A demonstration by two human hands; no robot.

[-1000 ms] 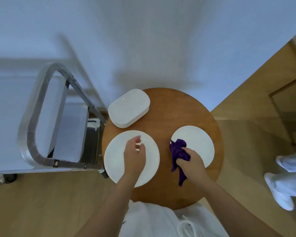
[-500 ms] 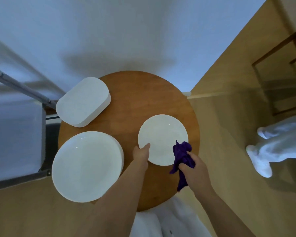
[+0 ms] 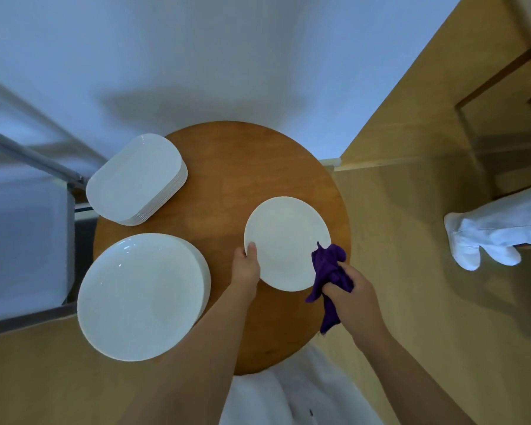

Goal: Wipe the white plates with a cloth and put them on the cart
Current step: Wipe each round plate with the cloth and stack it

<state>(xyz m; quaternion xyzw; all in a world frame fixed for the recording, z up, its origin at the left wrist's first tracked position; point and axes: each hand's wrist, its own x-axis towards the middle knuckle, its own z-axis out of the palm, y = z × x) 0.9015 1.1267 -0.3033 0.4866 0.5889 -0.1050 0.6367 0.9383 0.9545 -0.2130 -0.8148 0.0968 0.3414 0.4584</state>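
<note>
The small plate is taken at its left rim by the left hand: the thumb is laid over the top edge, the remaining fingers tucked out of sight beneath, so a pinch on the rim is judged likely. The plate sits on the right half of the round table, and whether it is lifted off the wood cannot be told. At its lower right edge the purple cloth is bunched in the right hand, fingers curled tightly round it, one loose tail left dangling below the fist.

Two more stacks are waiting: the big round plates at the near left of the table, partly overhanging its edge, and the oblong plates behind them. The cart is seen just beyond the table's left side, only its metal frame in view.

The plate is judged stiff, glazed, smooth and breakable; a one-sided rim pinch may let it tip or slide. A firmer hold is suggested with fingers spread well underneath and the thumb pressed on the rim while the soft, limp cloth is swept across the face. Chipping against the table or the cart frame is the hazard to be watched.
</note>
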